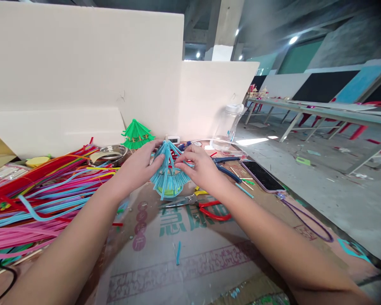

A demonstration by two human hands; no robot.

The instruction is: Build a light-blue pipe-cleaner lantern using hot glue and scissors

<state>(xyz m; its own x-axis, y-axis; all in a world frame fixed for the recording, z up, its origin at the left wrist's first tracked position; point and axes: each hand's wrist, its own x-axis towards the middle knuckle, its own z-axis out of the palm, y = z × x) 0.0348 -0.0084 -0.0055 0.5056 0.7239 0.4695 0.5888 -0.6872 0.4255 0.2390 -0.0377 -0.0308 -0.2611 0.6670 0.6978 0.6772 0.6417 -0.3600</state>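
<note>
White boards [82, 63]: stand across the upper left and upper middle of the frame, behind the work surface.
Work surface [139, 271]: fills the lower middle, covered with a sheet printed in green characters and a purple band.
Pipe cleaners [66, 199]: heaped at the left in pink, blue, red and orange.
Left hand [139, 164]: centre of the frame, gripping the blue model's left side, thumb in front.
Right hand [201, 167]: just right of centre, thumb and fingertips pinched on strips at the model's right side.
Bottle [224, 129]: clear, white-lidded, upright, right of centre.
Blue model [168, 169]: centre of the frame between both hands; strips meet at a peak above a pale green base.
Phone [263, 176]: flat, right of centre, screen dark.
Green model [138, 133]: cone-roofed, behind the left hand.
Scissors [214, 210]: red-handled, just below the right hand.
Timer [173, 139]: small, white, just behind the blue model's peak.
Blue snippet [178, 253]: lower middle, lying on the sheet.
</note>
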